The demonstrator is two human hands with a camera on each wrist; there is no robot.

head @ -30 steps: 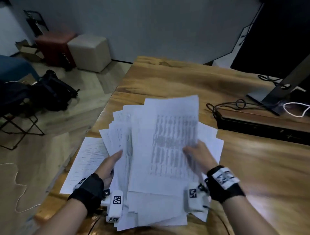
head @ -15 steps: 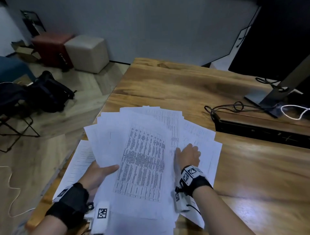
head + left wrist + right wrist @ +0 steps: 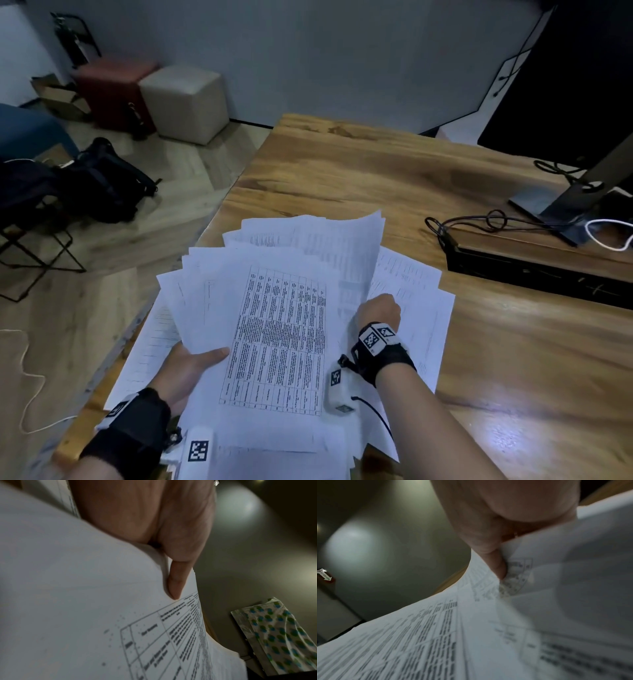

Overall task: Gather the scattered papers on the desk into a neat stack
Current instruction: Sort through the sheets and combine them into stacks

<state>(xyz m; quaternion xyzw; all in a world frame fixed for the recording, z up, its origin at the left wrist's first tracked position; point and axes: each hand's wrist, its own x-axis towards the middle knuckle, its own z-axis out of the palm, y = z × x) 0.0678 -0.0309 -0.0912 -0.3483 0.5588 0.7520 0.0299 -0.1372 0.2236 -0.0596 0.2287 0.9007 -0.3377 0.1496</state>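
My left hand [image 3: 186,368] grips the near left edge of the fanned bundle of papers [image 3: 274,329], thumb laid on top, remaining fingers under the sheets and out of sight. The left wrist view confirms it: the thumb [image 3: 176,582] presses down on the printed table sheet [image 3: 171,642], with the sheets' edge packed into the crook of the hand.

My right hand [image 3: 378,310] is curled at the bundle's right side, near its middle. In the right wrist view its thumb [image 3: 496,563] pinches sheets against the hidden fingers, so this hand is clamped on paper too.

The bundle is loose and splayed, not squared; its far right corner curls upward. More sheets [image 3: 418,301] lie flat on the wooden desk [image 3: 342,171] to the right, beneath the hand, and one lined sheet [image 3: 150,349] lies at the desk's left edge, partly covered by the bundle.

Far right on the desk: a black bar [image 3: 534,270], coiled cables [image 3: 493,221], a monitor stand [image 3: 561,205].
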